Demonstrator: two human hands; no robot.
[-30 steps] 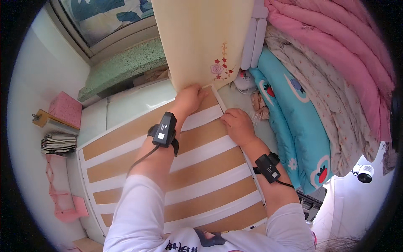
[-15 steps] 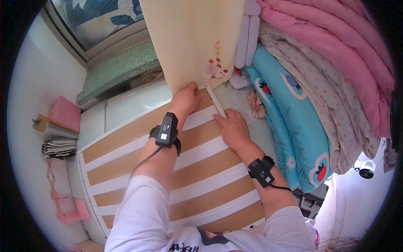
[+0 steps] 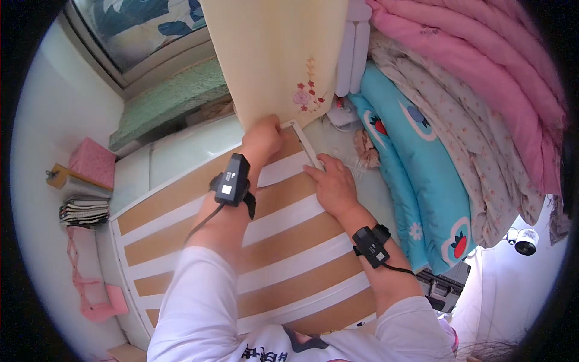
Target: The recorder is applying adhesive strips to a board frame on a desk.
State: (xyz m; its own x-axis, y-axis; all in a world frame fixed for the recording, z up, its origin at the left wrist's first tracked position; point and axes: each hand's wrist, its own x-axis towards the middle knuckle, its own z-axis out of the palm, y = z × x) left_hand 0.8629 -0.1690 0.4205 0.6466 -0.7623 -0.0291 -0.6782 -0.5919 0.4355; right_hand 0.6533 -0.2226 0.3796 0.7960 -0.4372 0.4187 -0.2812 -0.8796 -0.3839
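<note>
One left hand and one right hand touched one striped board, well apart (their grip couldn't be told). It lay under two arms with two black boxes.

- Left forearm reaches upward; left hand is farther forward, its fingertips mostly hidden.
- Right forearm slants up leftward; right hand has its thumb parted from bent fingers.
</note>
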